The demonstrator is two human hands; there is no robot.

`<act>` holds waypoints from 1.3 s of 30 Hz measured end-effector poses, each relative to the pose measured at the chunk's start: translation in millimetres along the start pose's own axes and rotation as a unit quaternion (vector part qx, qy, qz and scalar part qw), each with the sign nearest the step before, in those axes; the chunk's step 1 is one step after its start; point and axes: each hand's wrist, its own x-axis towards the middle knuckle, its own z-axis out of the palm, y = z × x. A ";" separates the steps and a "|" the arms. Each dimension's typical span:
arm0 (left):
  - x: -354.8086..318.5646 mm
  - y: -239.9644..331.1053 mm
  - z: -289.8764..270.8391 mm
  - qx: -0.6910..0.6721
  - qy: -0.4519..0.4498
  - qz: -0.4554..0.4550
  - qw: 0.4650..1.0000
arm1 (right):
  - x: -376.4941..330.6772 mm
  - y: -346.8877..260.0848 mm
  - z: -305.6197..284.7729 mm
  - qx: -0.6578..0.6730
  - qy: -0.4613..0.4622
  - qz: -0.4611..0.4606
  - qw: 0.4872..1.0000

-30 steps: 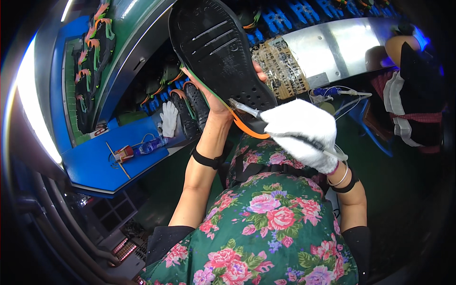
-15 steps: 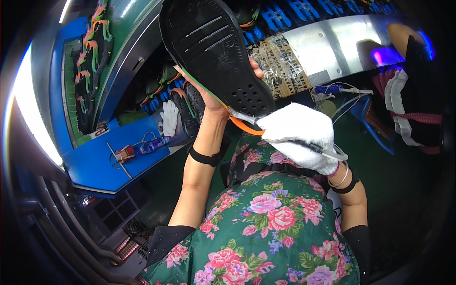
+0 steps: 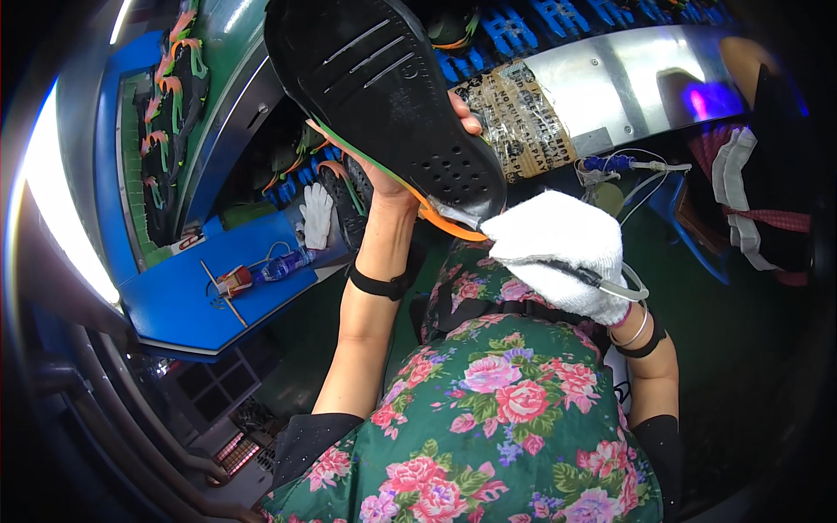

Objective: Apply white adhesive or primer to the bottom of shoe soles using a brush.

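The bare left hand [image 3: 384, 179] is supporting a black shoe [image 3: 375, 105] sole-out; the gloved right hand [image 3: 562, 253] is working a grey-tipped tool [image 3: 458, 212] beside it.
The left hand is curling around the shoe's sides; the right is pinching the tool firmly, its tip lying between the orange strap [image 3: 449, 228] and the perforated end. Good work here is probably demanding a steady left grip and light strokes following the rim, with the tube [image 3: 633, 292] not snagging. Beyond the hands, the metal ledge [image 3: 645, 74] is limiting upward swings; green floor [image 3: 680, 349] is showing right of the glove.
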 end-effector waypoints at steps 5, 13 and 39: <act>0.9 1.3 -2.4 0.012 0.002 0.007 1.000 | -2.3 8.4 -2.8 0.008 -0.007 -0.022 1.000; 2.4 2.7 -12.0 -0.004 0.020 -0.020 1.000 | 0.4 -10.3 7.5 -0.049 -0.025 -0.085 0.995; 8.4 6.2 -12.3 0.050 -0.005 -0.095 0.994 | -7.1 10.6 -1.3 -0.083 -0.090 -0.103 0.987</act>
